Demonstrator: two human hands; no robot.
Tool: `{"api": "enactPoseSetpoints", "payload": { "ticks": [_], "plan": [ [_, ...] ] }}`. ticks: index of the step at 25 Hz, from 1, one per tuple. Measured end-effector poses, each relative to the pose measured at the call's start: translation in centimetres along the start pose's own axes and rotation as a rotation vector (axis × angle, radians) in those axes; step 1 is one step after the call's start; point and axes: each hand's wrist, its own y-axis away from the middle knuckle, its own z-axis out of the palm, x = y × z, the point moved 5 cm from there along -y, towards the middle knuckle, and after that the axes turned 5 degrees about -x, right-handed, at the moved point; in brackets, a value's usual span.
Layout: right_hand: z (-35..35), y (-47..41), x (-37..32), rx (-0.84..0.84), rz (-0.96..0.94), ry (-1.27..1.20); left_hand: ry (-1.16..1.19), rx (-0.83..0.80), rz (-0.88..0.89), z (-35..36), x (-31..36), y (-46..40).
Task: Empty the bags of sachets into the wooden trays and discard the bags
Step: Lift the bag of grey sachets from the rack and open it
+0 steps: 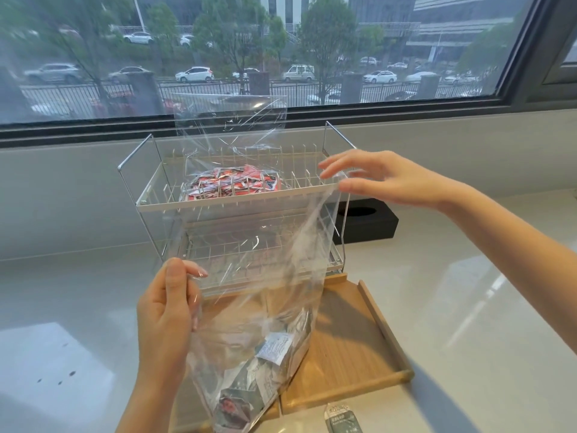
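A clear plastic bag (259, 276) hangs upright in front of me, with grey and white sachets (265, 364) gathered in its bottom. My left hand (165, 317) grips the bag's left edge. My right hand (384, 179) pinches the bag's upper right corner, fingers spread. Under the bag lies a wooden tray (352, 348) with a raised rim. Behind it stands a white wire rack (237, 201); on its upper shelf lies a second clear bag (231, 132) with red sachets (231, 182).
A black tissue box (368, 220) sits right of the rack. One loose grey sachet (342, 420) lies on the white counter by the tray's near corner. A window runs along the back wall.
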Motion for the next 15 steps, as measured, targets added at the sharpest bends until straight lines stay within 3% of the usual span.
{"api": "enactPoseSetpoints", "payload": {
  "ticks": [5,11,15],
  "plan": [
    [-0.8,0.5,-0.2,0.052,-0.011,0.058,0.022,0.069,-0.045,-0.8,-0.3,-0.4],
    [-1.9,1.6,-2.4,0.202,-0.253,0.388,0.049,0.071,-0.025,-1.6,-0.3,-1.6],
    [-1.4,2.1,-1.8,0.288,-0.173,0.195,0.029,0.027,0.004,-1.5,-0.5,-1.9]
  ]
}}
